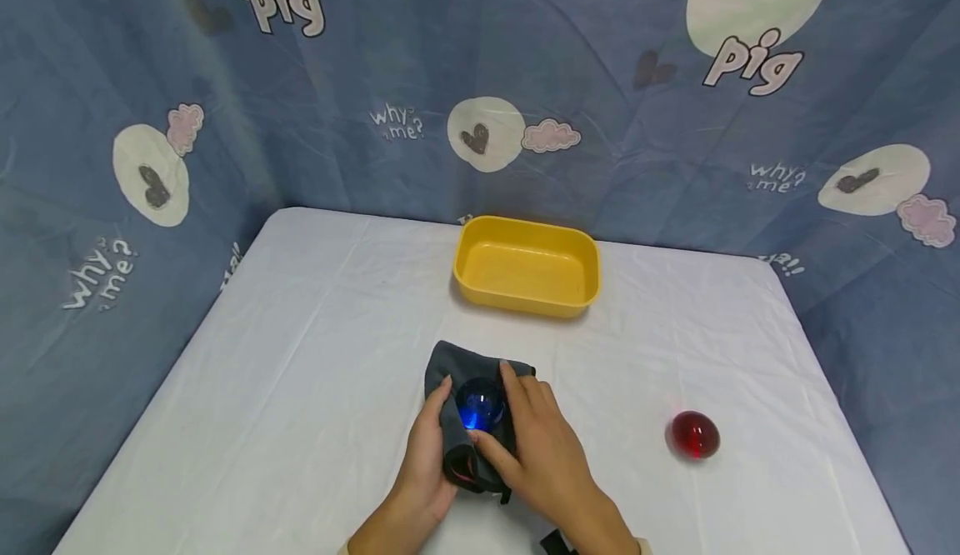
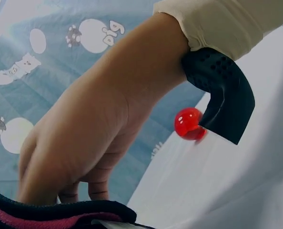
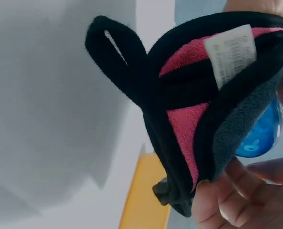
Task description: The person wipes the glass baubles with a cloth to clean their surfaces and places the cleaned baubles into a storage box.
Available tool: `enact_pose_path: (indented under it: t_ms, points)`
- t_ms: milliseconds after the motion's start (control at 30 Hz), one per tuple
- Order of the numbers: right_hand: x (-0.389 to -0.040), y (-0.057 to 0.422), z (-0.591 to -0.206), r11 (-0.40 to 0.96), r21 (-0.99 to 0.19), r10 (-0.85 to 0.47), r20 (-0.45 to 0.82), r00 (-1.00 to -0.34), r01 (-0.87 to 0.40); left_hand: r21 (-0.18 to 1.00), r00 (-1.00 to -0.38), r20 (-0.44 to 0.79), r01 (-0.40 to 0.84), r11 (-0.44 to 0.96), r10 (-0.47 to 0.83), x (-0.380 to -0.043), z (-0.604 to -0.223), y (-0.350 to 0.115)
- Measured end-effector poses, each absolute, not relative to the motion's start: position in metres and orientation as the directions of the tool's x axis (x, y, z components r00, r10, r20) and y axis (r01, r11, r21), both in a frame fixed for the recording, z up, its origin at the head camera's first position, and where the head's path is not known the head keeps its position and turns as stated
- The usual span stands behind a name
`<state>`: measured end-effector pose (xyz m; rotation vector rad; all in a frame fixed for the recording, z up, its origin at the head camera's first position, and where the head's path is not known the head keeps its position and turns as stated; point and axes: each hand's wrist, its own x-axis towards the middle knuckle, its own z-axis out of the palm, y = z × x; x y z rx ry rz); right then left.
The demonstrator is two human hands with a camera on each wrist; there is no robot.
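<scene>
With the fingers of the left hand (image 1: 429, 459) and right hand (image 1: 546, 448) partly closed around the gray cloth (image 1: 452, 363), we should apply even pressure from both sides, since the blue ball (image 1: 480, 403), nestled in the cloth between them, appears smooth and could roll out.

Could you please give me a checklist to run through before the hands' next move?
1. Left hand holding the gray cloth: ok.
2. Right hand on the cloth beside the blue ball: ok.
3. Blue ball free of the cloth: not ok, it is partly wrapped.
4. Red ball apart from both hands: ok, on the white tablecloth to the right.
5. Yellow tray upright: ok, beyond the hands.
6. Blue ball's surface clean: cannot tell.
</scene>
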<state>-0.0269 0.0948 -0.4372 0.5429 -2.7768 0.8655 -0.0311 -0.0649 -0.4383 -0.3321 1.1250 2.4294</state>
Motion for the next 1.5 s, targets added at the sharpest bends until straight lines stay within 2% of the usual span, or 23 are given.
enact_pose_path:
  t_ms: [233, 400, 733, 933, 1200, 1500]
  points:
    - [-0.0266, 0.0948, -0.4366, 0.719, -0.504, -0.311, 0.382, -0.870, -0.478, 0.651, -0.854, -0.412, -0.520, -0.553, 0.317, -0.0290, -0.4363, -0.0654]
    - [-0.0299, 0.0980, -0.4357, 0.714, -0.468, -0.347, 0.410, -0.844, -0.521, 0.668, -0.852, -0.423, -0.524, -0.529, 0.310, -0.0290, -0.4391, -0.0667]
    - [-0.0320, 0.0996, -0.4398, 0.754, -0.481, -0.296, 0.360, -0.885, -0.448, 0.639, -0.854, -0.422, -0.518, -0.569, 0.304, -0.0272, -0.4405, -0.0623]
    - [-0.0253, 0.0982, -0.4416, 0.778, -0.456, -0.324, 0.298, -0.898, -0.432, 0.651, -0.861, -0.410, -0.508, -0.564, 0.302, -0.0298, -0.4384, -0.0646]
    - [-0.0275, 0.0999, -0.4403, 0.738, -0.451, -0.320, 0.420, -0.849, -0.502, 0.655, -0.868, -0.386, -0.496, -0.570, 0.312, -0.0328, -0.4359, -0.0657]
    - [-0.0284, 0.0979, -0.4418, 0.725, -0.448, -0.319, 0.455, -0.832, -0.523, 0.665, -0.866, -0.388, -0.500, -0.555, 0.315, -0.0349, -0.4335, -0.0684]
